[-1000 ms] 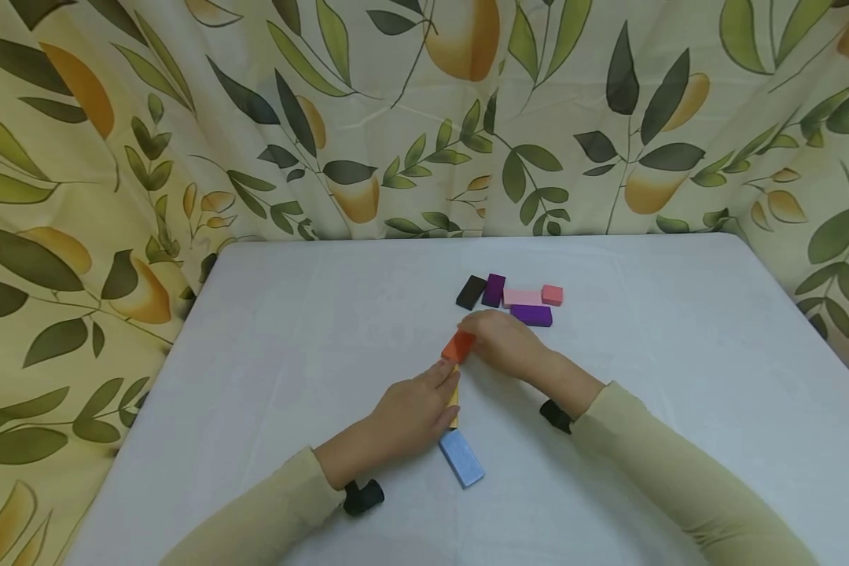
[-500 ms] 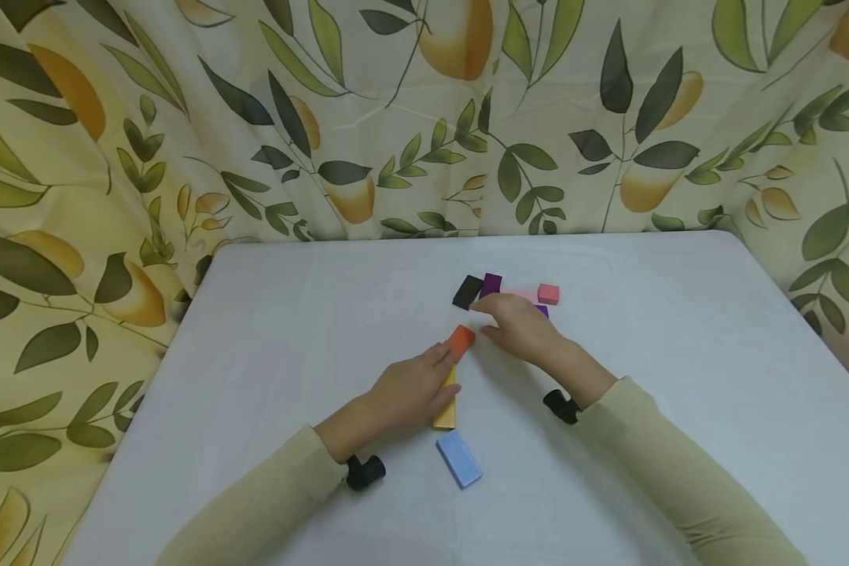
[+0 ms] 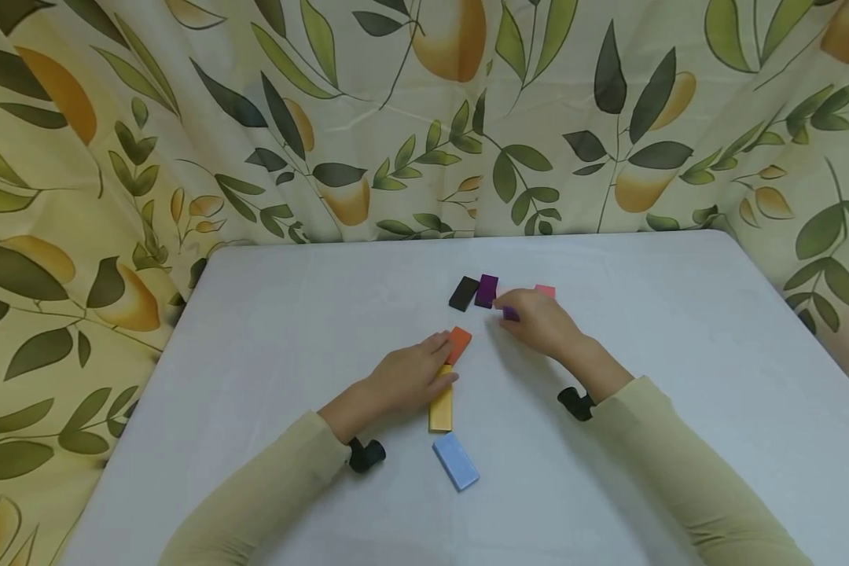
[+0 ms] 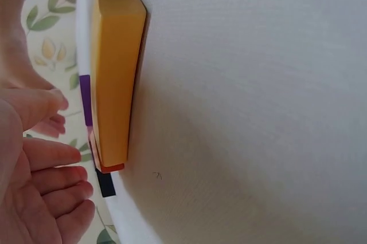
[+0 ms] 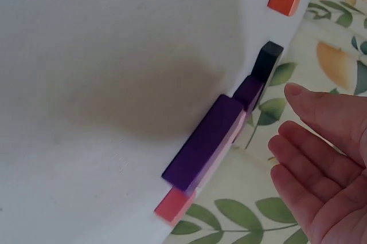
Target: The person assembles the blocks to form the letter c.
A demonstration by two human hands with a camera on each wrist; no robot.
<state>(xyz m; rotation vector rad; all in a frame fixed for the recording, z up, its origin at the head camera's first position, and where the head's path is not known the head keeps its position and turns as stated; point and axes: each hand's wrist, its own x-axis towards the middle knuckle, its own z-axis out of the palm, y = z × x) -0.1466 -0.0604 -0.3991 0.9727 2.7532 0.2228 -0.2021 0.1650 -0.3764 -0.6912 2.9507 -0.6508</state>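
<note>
My left hand is held over the yellow block and the orange block, its fingers extended. In the left wrist view its fingers show no object among them. My right hand hovers over the violet block, partly hiding it. The right wrist view shows that block lying flat, apart from the loosely bent fingers. Behind it a light pink block shows as a thin strip. A coral block, a dark purple block and a black block lie around it.
A light blue block lies at the near end of the yellow one. The white table meets a leaf-patterned curtain at its back edge. Each wrist carries a small black camera.
My right hand has left the orange block and moved right to the violet block. The left hand stays near the orange and yellow blocks, uncovering more of the yellow one.
</note>
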